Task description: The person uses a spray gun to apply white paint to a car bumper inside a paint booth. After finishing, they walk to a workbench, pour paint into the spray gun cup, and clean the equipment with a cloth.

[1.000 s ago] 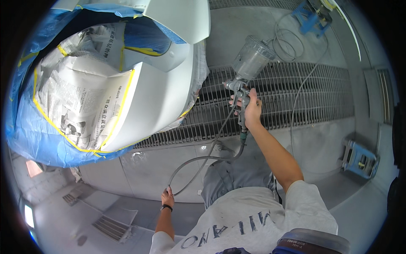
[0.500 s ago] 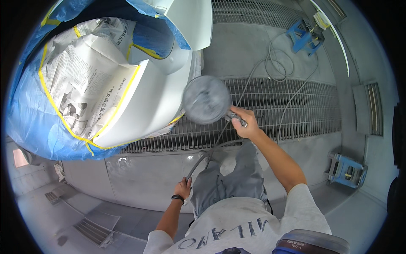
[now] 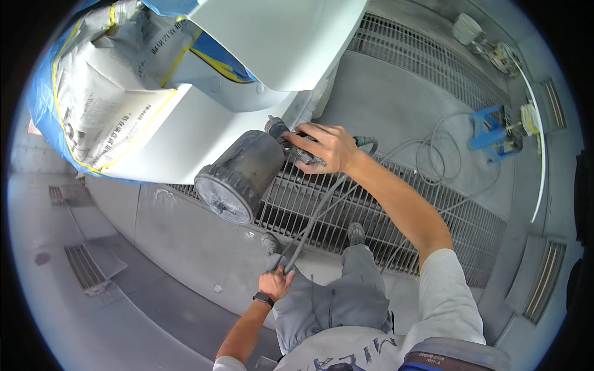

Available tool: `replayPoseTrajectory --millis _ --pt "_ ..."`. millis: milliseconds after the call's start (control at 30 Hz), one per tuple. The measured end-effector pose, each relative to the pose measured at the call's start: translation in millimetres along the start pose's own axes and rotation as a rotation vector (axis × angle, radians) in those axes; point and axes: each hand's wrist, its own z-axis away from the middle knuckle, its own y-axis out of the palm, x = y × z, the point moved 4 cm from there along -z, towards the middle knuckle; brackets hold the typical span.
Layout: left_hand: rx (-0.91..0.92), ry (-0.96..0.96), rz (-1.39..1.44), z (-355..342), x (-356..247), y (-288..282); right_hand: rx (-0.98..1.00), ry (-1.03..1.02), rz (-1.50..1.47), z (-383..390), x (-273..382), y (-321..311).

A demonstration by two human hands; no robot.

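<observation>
My right hand (image 3: pixel 332 148) is closed around the handle of a spray gun (image 3: pixel 247 168) with a grey, paint-dusted cup. The gun is tilted, its cup lid toward the lower left and its nozzle beside the white body panel (image 3: pixel 179 133). A gap between nozzle and panel cannot be judged from here. My left hand (image 3: pixel 276 283) grips the grey air hose (image 3: pixel 307 227) low in front of my legs. From there the hose loops up to the gun's handle. Newspaper (image 3: pixel 102 102), yellow tape and blue film (image 3: pixel 42 117) mask the area beside the panel.
Another white panel (image 3: pixel 281 37) juts out above the first. Floor gratings (image 3: pixel 328 213) run under the hoses. A blue stool (image 3: pixel 489 133) stands at the right near a coiled hose (image 3: pixel 436 157). A pale bucket (image 3: pixel 466 28) is at the far right, beside a grey wall.
My right hand has raised and turned the spray gun, so the cup now shows its side and lid. My left hand stays on the hose. The view has swung round.
</observation>
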Motion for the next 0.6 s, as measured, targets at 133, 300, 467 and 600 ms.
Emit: replayPoseTrajectory --millis 133,300,467,600 --pt "-0.037 -0.004 0.03 -13 -41 27 -0.051 -0.109 0.024 -6 -21 10" --pt "-0.035 -0.063 0.045 -21 -58 35 -0.036 -0.055 0.046 -14 -49 34" --pt "0.008 -0.094 0.047 -21 -52 33 0.03 -0.024 -0.016 -6 -53 41" --pt "0.035 -0.058 0.083 -16 -47 28 0.15 -0.019 -0.108 7 -47 20"
